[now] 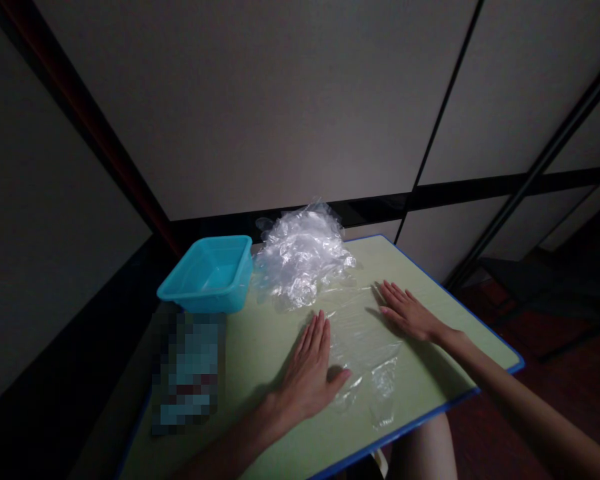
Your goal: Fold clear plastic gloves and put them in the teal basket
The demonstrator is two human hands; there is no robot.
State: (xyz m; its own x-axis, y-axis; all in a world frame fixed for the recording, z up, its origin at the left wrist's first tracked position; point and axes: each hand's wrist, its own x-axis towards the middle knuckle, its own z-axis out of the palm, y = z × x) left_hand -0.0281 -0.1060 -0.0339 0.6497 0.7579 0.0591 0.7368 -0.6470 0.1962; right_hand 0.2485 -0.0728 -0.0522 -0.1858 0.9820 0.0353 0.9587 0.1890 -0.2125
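A thin, clear plastic sheet (363, 340) lies spread on the pale green table (260, 333), wrinkled toward its near end. My left hand (310, 373) rests palm down along its left side, fingers stretched forward and thumb out over the plastic. At its right side, my right hand (405, 310) is also palm down, fingers extended and apart from the thumb. Neither hand grips anything. Just beyond them sits a heap of crumpled clear plastic (305, 257); I cannot tell what kind of pieces make it up.
A turquoise plastic basin (205, 300) stands at the table's back left corner. In front of it lies a flat, pixelated item (193, 370). Light wall panels (280, 100) rise behind the table. A dark chair-like piece (545, 293) is off to the right.
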